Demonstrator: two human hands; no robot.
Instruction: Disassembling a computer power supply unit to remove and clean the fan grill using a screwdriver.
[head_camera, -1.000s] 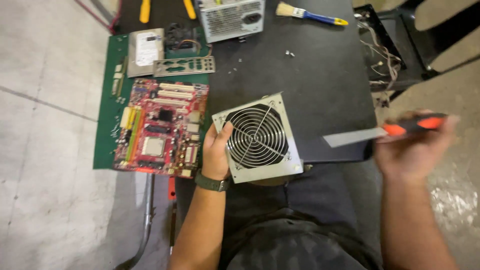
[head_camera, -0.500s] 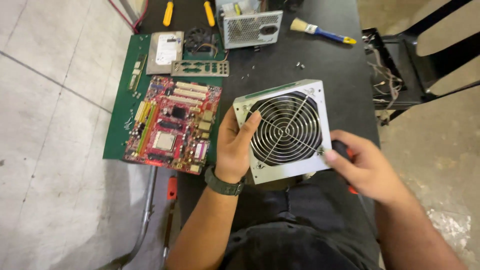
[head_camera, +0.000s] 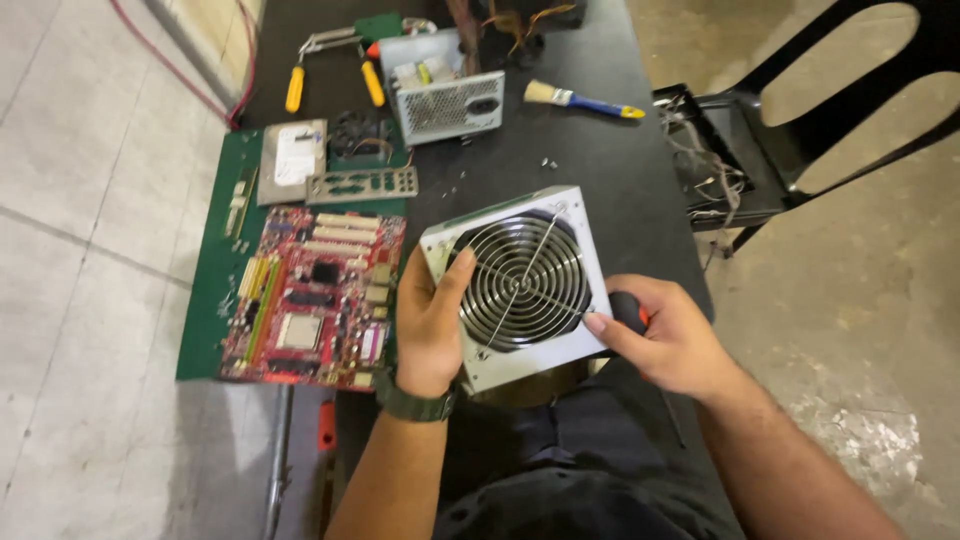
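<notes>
Holding a fan box (head_camera: 518, 285): left hand (head_camera: 428, 325) grips it; right hand (head_camera: 672, 340) clasps a screwdriver (head_camera: 628, 312). Black surface (head_camera: 600, 170); circuit board (head_camera: 315, 297) at nine o'clock, chair (head_camera: 800, 130) at two.

The power supply (head_camera: 520, 285) was dull grey sheet metal with a shiny wire fan grille. The red motherboard (head_camera: 315, 295) looked glossy, its mat (head_camera: 215, 300) matt green, the table (head_camera: 620, 180) smooth matt black, the brush (head_camera: 580, 98) plastic-handled.
</notes>
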